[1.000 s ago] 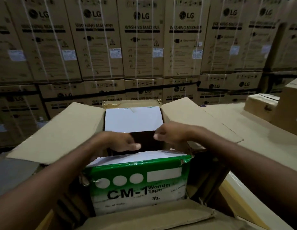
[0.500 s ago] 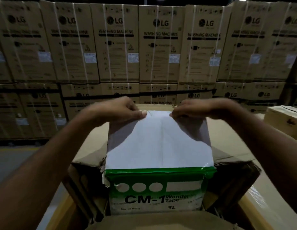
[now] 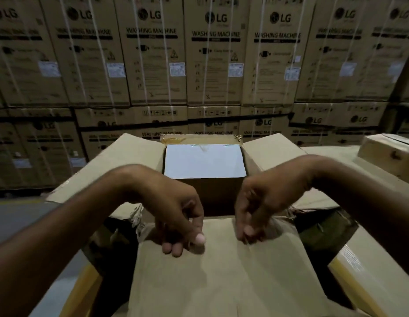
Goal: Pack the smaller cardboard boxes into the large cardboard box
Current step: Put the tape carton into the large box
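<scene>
The large cardboard box (image 3: pixel 112 170) stands open in front of me, its side flaps spread left and right. Inside, against the far wall, sits a smaller box with a white top (image 3: pixel 203 161). In front of it is a dark gap. A brown near flap (image 3: pixel 221 271) lies flat under my hands and hides whatever is below it. My left hand (image 3: pixel 176 209) hangs with loosely curled fingers, the tips touching the flap's far edge. My right hand (image 3: pixel 260 207) does the same just to the right. Neither holds anything. The green CM-1 box is out of sight.
A wall of stacked LG washing-machine cartons (image 3: pixel 212 53) fills the background. Another small brown box (image 3: pixel 386 149) sits on the cardboard surface at the far right. Yellow-taped cardboard edges (image 3: pixel 359 275) flank the big box. Grey floor shows at the left.
Both hands let go of the green and white CM-1 box, which has dropped out of sight. They came back toward me and now rest on the near flap.
</scene>
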Available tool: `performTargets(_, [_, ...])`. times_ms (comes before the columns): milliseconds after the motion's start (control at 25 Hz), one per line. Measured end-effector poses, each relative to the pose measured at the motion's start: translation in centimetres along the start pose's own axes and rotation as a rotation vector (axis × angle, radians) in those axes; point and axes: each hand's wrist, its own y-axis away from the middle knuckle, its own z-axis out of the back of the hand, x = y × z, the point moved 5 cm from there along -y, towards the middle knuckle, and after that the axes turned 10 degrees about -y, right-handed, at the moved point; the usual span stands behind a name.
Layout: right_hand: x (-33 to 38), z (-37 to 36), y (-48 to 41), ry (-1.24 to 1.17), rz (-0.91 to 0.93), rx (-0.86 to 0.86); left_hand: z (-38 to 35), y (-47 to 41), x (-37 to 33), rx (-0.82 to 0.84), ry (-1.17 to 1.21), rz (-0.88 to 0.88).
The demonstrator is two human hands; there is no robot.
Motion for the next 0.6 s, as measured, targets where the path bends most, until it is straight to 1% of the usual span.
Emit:
performTargets(80, [-0.9, 3.0, -1.9, -0.079, 0.012, -0.248, 2.2, -1.5, 1.1, -0.135, 0.015, 0.037])
performTargets(120, [-1.6, 4.5, -3.2, -0.042, -0.008, -0.365, 3.7, -2.7, 2.2, -0.226, -0.052, 0.083])
performTargets(160, [-2.4, 5.6, -4.6, 0.075, -0.070, -0.436, 4.9, -4.1, 3.4, -0.287, -0.161, 0.152])
performTargets(200, [-3.5, 6.2, -6.4, 0.205, -0.167, -0.447, 5.5, -5.9, 4.6, -0.295, -0.262, 0.223])
performTargets(240, [-5.0, 6.4, -8.3, 0.301, -0.268, -0.395, 5.6, -7.8, 6.0, -0.241, -0.339, 0.287])
performTargets(280, [-6.6, 6.1, -10.1, 0.359, -0.367, -0.305, 5.2, -9.6, 7.3, -0.160, -0.384, 0.350])
performTargets(320, [-8.3, 5.9, -11.6, 0.378, -0.453, -0.232, 4.8, -11.1, 8.7, -0.094, -0.408, 0.403])
performTargets(360, [-9.9, 6.0, -12.8, 0.378, -0.520, -0.194, 4.7, -12.2, 9.8, -0.051, -0.424, 0.445])
performTargets(400, [-11.4, 6.2, -13.9, 0.385, -0.564, -0.197, 4.9, -13.1, 11.0, -0.040, -0.443, 0.482])
performTargets(440, [-12.3, 6.7, -14.7, 0.405, -0.574, -0.250, 5.6, -13.9, 12.1, -0.051, -0.450, 0.511])
performTargets(480, [-12.5, 7.4, -15.3, 0.438, -0.546, -0.351, 6.4, -14.2, 12.7, -0.090, -0.421, 0.519])
performTargets(560, [-10.7, 9.2, -15.3, 0.535, -0.405, -0.558, 8.7, -14.4, 12.8, -0.220, -0.284, 0.447])
performTargets(600, [-9.4, 10.3, -14.8, 0.573, -0.328, -0.663, 10.1, -14.3, 12.7, -0.314, -0.212, 0.403])
